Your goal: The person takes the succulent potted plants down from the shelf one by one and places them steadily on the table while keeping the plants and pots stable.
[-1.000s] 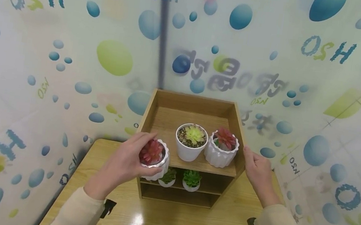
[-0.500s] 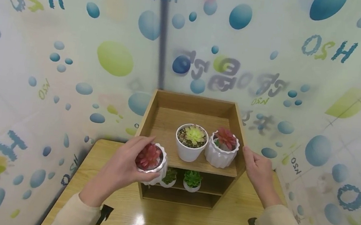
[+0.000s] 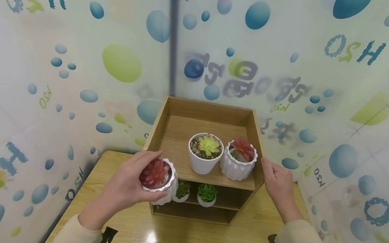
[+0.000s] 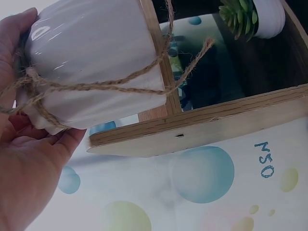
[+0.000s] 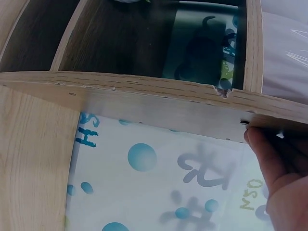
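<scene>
My left hand [image 3: 125, 180] grips a white fluted pot [image 4: 106, 57] with a red succulent [image 3: 155, 173] in it, thumb and fingers spread around its wall. Twine [image 4: 101, 86] is tied about this pot. The pot is in front of the left front edge of a wooden shelf unit [image 3: 183, 124] and overlaps it in the head view. Over on the right, my right hand [image 3: 279, 186] touches the outer face of the unit's side panel [image 5: 159, 110] with its fingertips. Two pots stand on the top: a white pot [image 3: 203, 165] with a yellow-green succulent and a fluted pot [image 3: 237, 167] with a red one.
Lower down in the unit sit two small white pots with green plants [image 3: 206, 194] [image 3: 182, 191]. The unit stands on a light wooden table [image 3: 179, 241], with bubble-patterned walls [image 3: 121, 64] close behind and at both sides.
My left hand has drawn the red-succulent pot a little left and towards me, away from the top shelf. The right hand has stayed at the side panel.
</scene>
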Demonstrator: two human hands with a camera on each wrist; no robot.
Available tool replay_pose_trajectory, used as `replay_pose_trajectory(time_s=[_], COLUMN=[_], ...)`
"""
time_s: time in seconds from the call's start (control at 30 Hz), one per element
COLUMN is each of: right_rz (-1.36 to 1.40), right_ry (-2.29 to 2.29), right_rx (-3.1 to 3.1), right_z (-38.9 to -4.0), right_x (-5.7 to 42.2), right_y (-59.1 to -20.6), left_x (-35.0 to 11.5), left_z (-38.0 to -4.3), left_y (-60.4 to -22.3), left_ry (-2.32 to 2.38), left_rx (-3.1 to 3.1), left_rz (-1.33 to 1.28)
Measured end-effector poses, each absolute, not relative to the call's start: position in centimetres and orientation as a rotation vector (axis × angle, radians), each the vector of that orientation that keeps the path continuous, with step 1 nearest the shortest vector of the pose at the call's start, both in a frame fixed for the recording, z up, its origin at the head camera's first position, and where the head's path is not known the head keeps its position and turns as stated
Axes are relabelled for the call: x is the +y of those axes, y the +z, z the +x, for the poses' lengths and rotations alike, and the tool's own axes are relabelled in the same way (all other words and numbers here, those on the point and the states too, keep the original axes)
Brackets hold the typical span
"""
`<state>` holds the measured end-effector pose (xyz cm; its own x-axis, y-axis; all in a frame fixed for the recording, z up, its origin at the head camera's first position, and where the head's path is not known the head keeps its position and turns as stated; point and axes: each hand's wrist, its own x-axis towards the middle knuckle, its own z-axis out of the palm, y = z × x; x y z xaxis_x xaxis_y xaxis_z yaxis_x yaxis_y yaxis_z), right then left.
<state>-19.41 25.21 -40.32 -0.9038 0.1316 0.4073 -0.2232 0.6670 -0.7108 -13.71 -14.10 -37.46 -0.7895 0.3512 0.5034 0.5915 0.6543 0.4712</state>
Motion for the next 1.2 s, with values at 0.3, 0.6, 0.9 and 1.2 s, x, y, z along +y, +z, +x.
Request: replay_pose_trajectory(time_s=[0.3, 0.6, 0.9, 1.2], right_rz=[0.033, 0.031, 0.015, 0.010], right_ry=[1.140, 1.202, 1.213, 1.226], right_rx=[-2.466, -2.463, -2.451, -2.446], right_z=[-19.5, -19.4, -19.3, -19.4], right_x=[25.2, 25.1, 25.2, 25.2], right_y=[-40.2, -40.3, -40.3, -40.4], left_x=[-14.1, -14.2, -14.0, -13.7], left_z=[-13.2, -12.5, -12.2, -12.0], left_y=[-37.6, -38.3, -39.5, -40.7], left_ry=[-0.884, -0.851, -0.860, -0.884], left_rx=[-2.482, -2.467, -2.476, -2.532], left_rz=[-0.770, -0.787, -0.769, -0.740])
